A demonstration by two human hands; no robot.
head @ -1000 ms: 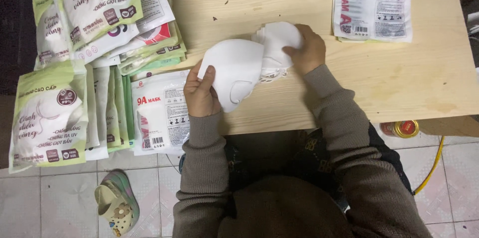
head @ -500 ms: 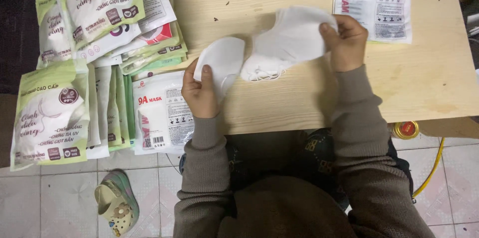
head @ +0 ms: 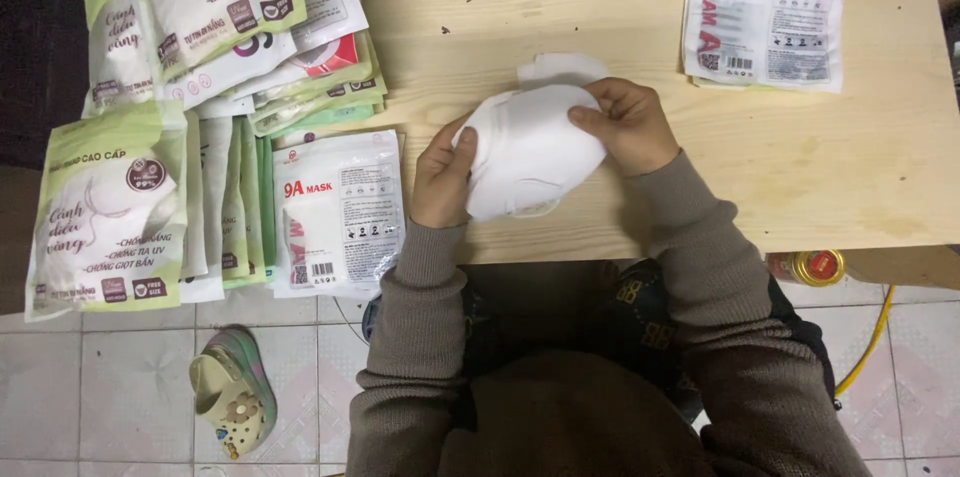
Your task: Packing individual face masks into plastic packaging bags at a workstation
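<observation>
Back together over the wooden table (head: 640, 207), where half a second ago held wide apart. Left hand (head: 442, 182) gripping the white mask (head: 525, 152) at its left edge, fingers curled and pressed on the fabric; right hand (head: 625, 124) pinching the right edge. Folded shut now, above the table's near edge. Sealed mask packet (head: 338, 212) just left, another packet (head: 765, 15) far right, both full.

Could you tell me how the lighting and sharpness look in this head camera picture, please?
Head view: soft, even light on the wooden table; mild glare on the glossy packets; the white masks nearly blow out, losing fold detail; both hands, left and right, look sharp; the upper left corner falls into darkness.
</observation>
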